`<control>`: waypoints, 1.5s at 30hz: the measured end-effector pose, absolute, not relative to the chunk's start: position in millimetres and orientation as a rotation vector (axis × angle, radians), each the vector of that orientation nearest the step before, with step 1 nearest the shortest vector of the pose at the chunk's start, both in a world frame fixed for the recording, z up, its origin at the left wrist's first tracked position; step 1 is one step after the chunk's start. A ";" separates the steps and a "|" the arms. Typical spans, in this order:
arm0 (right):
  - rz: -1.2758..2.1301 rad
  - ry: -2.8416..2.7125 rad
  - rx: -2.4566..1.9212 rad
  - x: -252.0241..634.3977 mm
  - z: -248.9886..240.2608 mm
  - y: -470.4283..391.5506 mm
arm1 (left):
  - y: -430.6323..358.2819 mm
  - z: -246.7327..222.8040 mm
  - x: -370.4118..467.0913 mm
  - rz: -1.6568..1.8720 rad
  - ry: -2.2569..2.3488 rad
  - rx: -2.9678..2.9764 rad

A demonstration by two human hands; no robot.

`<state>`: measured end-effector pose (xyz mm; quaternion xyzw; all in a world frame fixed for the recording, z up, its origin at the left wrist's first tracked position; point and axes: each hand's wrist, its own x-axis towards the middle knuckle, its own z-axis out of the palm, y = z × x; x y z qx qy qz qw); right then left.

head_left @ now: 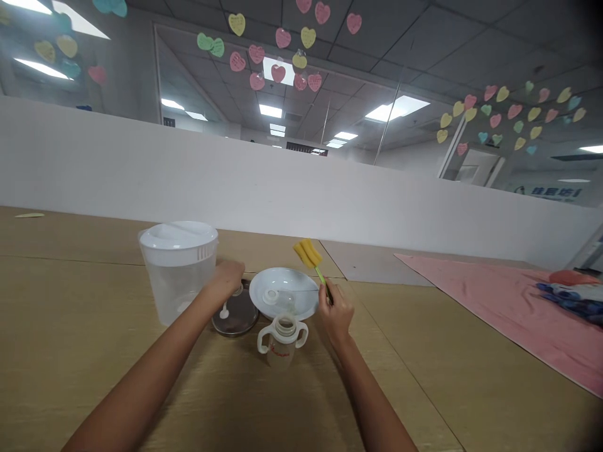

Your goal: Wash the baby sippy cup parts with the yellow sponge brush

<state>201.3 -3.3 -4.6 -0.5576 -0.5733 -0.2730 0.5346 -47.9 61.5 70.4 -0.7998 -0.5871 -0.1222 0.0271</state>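
Observation:
My right hand is closed round the handle of a sponge bottle brush, its yellow foam head pointing up and away. Curled over a round dark metal tray, my left hand has its fingertips mostly hidden; a small pale ring-like part shows just under them. A white straw-like piece lies on that tray. Between my hands stands a white bowl holding a small white round part and something clear. In front of the bowl, a two-handled baby bottle stands upright without a lid.
Left of the tray is a translucent plastic bucket with a white lid. A pink cloth covers the table's right side, with folded fabric at its far edge. Behind the table runs a white wall with glass above.

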 end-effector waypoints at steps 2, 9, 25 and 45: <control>-0.644 -1.372 -1.327 201.5 -5.1 -2.9 | 67.3 59.0 -46.4 -0.357 -1.844 -2.482; -0.628 -1.389 -1.327 201.3 -7.0 -1.6 | 73.3 41.6 -38.3 -0.309 -1.937 -2.497; -0.633 -1.405 -1.302 203.5 -8.5 -0.7 | 53.6 34.2 17.0 -0.446 -1.175 -3.062; -0.571 -1.418 -1.125 199.7 -8.1 -5.0 | 49.1 86.6 -0.5 -2.545 -1.609 -2.748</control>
